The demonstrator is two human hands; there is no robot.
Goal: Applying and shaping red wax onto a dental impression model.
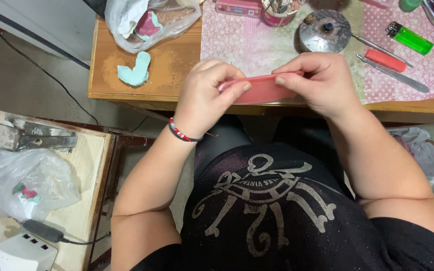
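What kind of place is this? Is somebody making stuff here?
Probably a home craft corner. Both hands, left hand and right hand, pinch a pink strip over a wooden table. A teal clay lump, metal tools and a bag of clay lie nearby.

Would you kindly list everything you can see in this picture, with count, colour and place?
Strip: one, pink-red, pinched between both hands at the desk edge.
Desk: one, brown wood, top.
Mat: one, pink patterned, on the desk.
Lump: one, pale teal, desk left.
Bag: one, clear plastic, desk top left.
Lid: one, metal, round, on the mat.
Lighter: one, green, desk right.
Knife: one, red handle, beside the lighter.
Side table: one, pale wood, left, bearing another plastic bag.
Bracelet: one, red and dark, left wrist.
Left hand: fingers pinching the strip's left end.
Right hand: fingers pinching its right part.
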